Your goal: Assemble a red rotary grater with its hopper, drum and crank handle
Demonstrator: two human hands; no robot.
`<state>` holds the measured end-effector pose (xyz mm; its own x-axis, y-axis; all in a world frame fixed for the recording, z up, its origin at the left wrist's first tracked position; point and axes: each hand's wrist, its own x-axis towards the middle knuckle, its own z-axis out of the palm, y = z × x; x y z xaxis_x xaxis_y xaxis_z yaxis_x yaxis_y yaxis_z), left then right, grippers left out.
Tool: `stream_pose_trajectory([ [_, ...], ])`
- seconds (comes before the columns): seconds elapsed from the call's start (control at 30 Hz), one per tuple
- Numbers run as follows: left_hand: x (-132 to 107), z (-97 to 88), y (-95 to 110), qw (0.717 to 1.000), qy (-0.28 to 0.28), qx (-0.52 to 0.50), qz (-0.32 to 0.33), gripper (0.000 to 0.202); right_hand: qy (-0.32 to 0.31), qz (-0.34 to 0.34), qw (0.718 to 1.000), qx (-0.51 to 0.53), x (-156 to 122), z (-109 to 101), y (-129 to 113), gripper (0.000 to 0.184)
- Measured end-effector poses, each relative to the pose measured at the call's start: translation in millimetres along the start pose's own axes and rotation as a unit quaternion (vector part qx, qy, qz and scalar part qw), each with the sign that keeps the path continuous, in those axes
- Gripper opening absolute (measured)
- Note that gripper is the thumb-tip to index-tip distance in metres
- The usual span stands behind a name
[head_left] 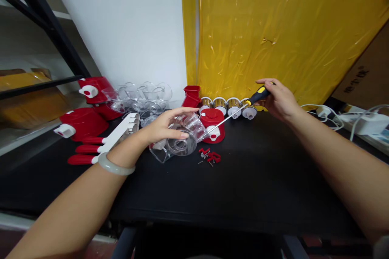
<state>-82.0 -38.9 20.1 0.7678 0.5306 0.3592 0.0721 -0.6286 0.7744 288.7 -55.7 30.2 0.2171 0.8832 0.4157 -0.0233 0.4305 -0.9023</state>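
Observation:
My left hand (164,126) is closed around a clear plastic housing (182,145), which it holds tilted over the black table. A screwdriver (258,96) with a black and yellow handle is gripped in my right hand (281,99). Its long shaft slants down to the left, and the tip meets the right end of the clear housing. Whether it sits on a screw is too small to see. Behind the tip stands a red base (212,118) with a white knob. Small red clips (214,156) and several screws lie just below it.
Metal grater drums (234,107) line the back beside a red hopper (191,95). More clear housings (142,95) and red bases (83,123) stand at the left, near red-handled white cranks (117,137). White cables and a charger (370,123) lie at the right.

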Motion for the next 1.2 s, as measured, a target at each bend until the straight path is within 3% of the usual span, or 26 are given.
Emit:
stream_pose_trajectory([
  [0.17,0.2,0.2,1.2,1.0,0.0,0.0,-0.004,0.071,-0.002,0.01,1.0,-0.028,1.3,-1.7,2.5,0.03],
  [0.3,0.0,0.4,1.6,1.0,-0.001,-0.007,-0.009,0.072,-0.041,0.012,0.998,0.036,-4.0,1.3,-3.6,0.019],
  [0.53,0.0,0.7,0.1,1.0,-0.001,-0.008,-0.006,0.072,0.031,-0.007,0.999,0.001,-5.4,9.0,-5.2,0.022],
  [0.63,0.2,0.4,0.3,1.0,-0.003,-0.007,0.0,0.071,0.017,0.005,0.999,0.027,-7.8,9.8,-7.5,0.031],
  [0.73,0.4,0.2,0.8,1.0,-0.007,-0.007,0.005,0.071,-0.02,0.015,0.999,0.036,-9.3,8.3,-9.8,0.025],
  [1.03,0.3,0.1,0.3,1.0,-0.003,0.002,0.005,0.071,0.043,-0.013,0.999,-0.027,-1.7,6.9,-2.6,0.024],
  [1.2,0.2,-0.1,0.6,1.0,-0.002,0.009,0.003,0.071,0.046,-0.024,0.999,0.015,-1.6,7.0,-1.7,0.025],
])
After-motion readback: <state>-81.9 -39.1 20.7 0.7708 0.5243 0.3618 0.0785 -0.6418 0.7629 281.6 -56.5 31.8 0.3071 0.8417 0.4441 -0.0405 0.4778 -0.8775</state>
